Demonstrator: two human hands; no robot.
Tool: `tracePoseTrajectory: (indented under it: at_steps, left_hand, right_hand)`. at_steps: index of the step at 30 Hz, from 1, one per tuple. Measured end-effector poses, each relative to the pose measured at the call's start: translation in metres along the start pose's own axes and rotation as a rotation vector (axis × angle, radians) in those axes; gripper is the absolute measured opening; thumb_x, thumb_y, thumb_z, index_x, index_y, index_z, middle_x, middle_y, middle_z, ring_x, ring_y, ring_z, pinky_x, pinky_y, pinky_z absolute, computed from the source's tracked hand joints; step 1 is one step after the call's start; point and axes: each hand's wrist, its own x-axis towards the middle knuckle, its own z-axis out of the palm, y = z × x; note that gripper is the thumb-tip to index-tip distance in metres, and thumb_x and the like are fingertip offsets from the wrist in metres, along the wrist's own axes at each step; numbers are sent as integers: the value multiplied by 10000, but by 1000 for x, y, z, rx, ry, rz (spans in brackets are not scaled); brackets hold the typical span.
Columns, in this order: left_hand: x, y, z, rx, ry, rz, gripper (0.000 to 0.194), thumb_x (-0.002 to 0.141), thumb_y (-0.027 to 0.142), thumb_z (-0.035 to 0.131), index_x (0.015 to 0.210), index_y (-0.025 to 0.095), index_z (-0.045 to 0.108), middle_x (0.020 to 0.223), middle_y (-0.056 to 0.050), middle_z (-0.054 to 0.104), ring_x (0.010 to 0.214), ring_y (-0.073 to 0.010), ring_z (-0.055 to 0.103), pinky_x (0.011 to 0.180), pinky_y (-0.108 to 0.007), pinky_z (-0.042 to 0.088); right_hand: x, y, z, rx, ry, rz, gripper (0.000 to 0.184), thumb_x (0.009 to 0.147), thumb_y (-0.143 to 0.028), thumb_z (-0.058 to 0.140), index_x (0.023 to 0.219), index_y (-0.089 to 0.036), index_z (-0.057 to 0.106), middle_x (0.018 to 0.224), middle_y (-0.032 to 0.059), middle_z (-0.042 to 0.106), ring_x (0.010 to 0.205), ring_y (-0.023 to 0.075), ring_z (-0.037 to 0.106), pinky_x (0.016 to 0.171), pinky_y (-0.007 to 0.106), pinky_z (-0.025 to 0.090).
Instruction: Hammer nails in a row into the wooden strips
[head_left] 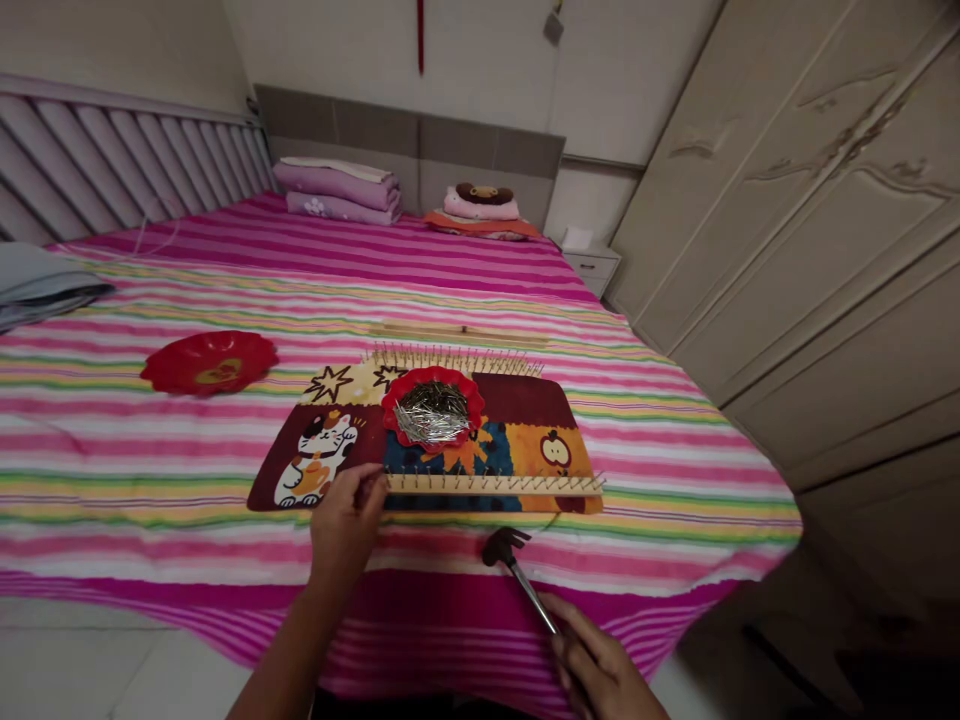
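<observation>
Pale wood showed first in the head view: a narrow wooden strip (487, 485) lay along the near edge of a patterned mat (525, 397) on the bed (675, 500), with a row of nails standing in it, many of them leaning. The person's left hand (346, 520) had its fingers closed about the strip's left end. The right hand (592, 655) grasped a claw hammer (531, 592) by the handle, its head on the near side of the mat, apart from the strip. Behind the strip, a scalloped red dish (388, 410) held loose nails (435, 412). The strip was probably light and stiff, yet slim enough to rock or split; its bare end gave the safest hold, clear of the nails. The hammer was likely head-heavy, best held low on the handle, its smooth shaft perhaps slippery.
</observation>
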Motion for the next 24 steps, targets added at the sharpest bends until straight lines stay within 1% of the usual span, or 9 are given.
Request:
tracePoseTrajectory:
  at_steps: [2, 4, 8, 11, 13, 15, 18, 22, 24]
  left_hand:
    - [16, 11, 0, 62, -26, 94, 220, 770, 357, 490, 843, 213, 639, 816, -36, 660, 748, -172, 596, 705, -270, 458]
    - [37, 21, 5, 144, -89, 184, 198, 767, 321, 492, 823, 216, 651, 840, -47, 668, 795, -188, 600, 743, -284, 454]
    - [78, 34, 28, 409, -329, 313, 170, 697, 199, 523, 751, 224, 682, 845, -80, 691, 816, -227, 607, 784, -325, 440]
    - [99, 41, 47, 610, -505, 241, 166, 631, 139, 534, 654, 207, 683, 759, -116, 695, 751, -252, 624, 709, -339, 442]
    - [108, 44, 57, 676, -566, 165, 125, 581, 122, 545, 549, 184, 649, 662, -139, 674, 685, -265, 625, 645, -339, 435]
    - [114, 46, 63, 686, -585, 137, 109, 546, 118, 551, 461, 170, 596, 582, -147, 642, 631, -261, 619, 604, -327, 425]
    - [117, 46, 64, 662, -594, 168, 120, 533, 120, 550, 427, 174, 559, 545, -130, 623, 602, -235, 610, 586, -299, 413]
    - [114, 43, 53, 624, -596, 234, 119, 592, 140, 531, 510, 199, 594, 638, -98, 662, 633, -205, 602, 597, -276, 397]
    - [114, 42, 45, 555, -572, 241, 115, 629, 169, 522, 572, 213, 611, 664, -70, 668, 626, -189, 590, 587, -267, 388]
  right_hand:
    - [2, 13, -1, 135, 91, 61, 638, 762, -550, 526, 1291, -199, 471, 498, -89, 361, 345, 57, 251, 315, 151, 151]
    - [5, 20, 0, 228, 129, 73, 613, 765, -524, 536, 1273, -188, 472, 470, -111, 315, 334, 48, 220, 313, 139, 127]
    - [11, 21, -1, 277, 95, 49, 571, 806, -479, 495, 1281, -169, 433, 440, -122, 338, 290, 39, 184, 280, 144, 88]
    - [12, 21, -1, 330, 96, 44, 557, 795, -470, 518, 1258, -168, 452, 451, -123, 333, 288, 35, 204, 282, 144, 90]
    - [13, 22, -1, 358, 100, 50, 559, 775, -473, 548, 1242, -175, 471, 451, -127, 313, 295, 34, 205, 291, 144, 95]
    - [14, 24, -1, 357, 106, 46, 569, 765, -483, 557, 1238, -178, 478, 442, -133, 301, 297, 31, 186, 296, 144, 94]
    - [15, 26, -1, 335, 103, 43, 579, 771, -498, 536, 1245, -172, 470, 429, -135, 309, 290, 31, 173, 292, 142, 87]
    - [15, 25, -1, 329, 100, 48, 578, 776, -472, 527, 1261, -169, 444, 411, -140, 315, 280, 34, 172, 280, 139, 73]
    - [14, 24, -1, 325, 101, 41, 576, 774, -466, 526, 1262, -171, 442, 409, -141, 321, 279, 34, 167, 280, 139, 75]
